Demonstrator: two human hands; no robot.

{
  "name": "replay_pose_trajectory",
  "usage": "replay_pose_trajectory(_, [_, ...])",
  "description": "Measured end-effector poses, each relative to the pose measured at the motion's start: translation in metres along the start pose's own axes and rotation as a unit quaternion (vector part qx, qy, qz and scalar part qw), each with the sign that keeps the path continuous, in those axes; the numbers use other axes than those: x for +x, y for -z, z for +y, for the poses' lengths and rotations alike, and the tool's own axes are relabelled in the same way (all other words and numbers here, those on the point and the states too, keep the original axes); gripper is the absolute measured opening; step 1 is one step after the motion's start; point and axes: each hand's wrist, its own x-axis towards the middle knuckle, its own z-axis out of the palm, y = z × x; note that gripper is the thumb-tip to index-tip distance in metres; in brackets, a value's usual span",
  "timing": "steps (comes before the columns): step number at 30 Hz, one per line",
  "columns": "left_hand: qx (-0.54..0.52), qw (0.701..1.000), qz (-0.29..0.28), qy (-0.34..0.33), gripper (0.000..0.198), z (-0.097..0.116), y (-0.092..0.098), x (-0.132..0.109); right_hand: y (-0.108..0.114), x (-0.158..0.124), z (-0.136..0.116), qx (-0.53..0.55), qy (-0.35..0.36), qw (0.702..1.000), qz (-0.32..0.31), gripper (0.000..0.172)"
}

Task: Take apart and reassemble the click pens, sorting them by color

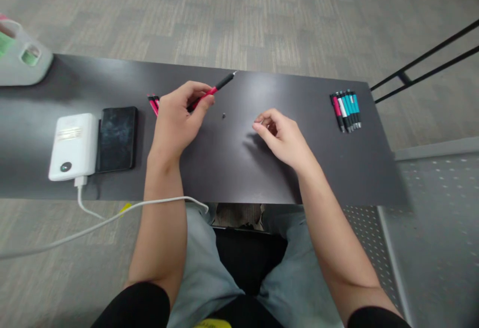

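A red pen point(216, 87) is grasped by the left hand point(175, 123) at centre frame, its black tip kept clear and angled upper right. The right hand point(282, 136) is curled; any contents cannot be told. A small dark part point(223, 115) is noted between them.

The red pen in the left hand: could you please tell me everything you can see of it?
The pen is slim, with a red barrel, a black front section and a pale tip; it looks like plastic. The left hand grips its rear between thumb and fingers, so that end is hidden. It is tilted, tip pointing away and to the right, over the dark table. Nothing else touches it; the right hand is apart.
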Motion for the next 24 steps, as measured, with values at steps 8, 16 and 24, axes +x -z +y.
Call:
replay_pose_trajectory(8, [0.021,0.999,-0.027,0.013,0.014,-0.020,0.015,-0.001,-0.050,0.061,-0.009,-0.153,0.031,0.986,-0.059,0.017])
replay_pose_trajectory(16, [0.018,0.997,-0.070,0.006,0.016,-0.024,0.016,-0.001,-0.022,0.070,0.032,0.102,0.015,0.994,0.038,0.043])
replay_pose_trajectory(24, [0.006,0.994,-0.105,0.007,0.018,-0.022,0.007,-0.001,-0.013,0.075,0.024,0.236,0.002,0.971,0.043,0.066])
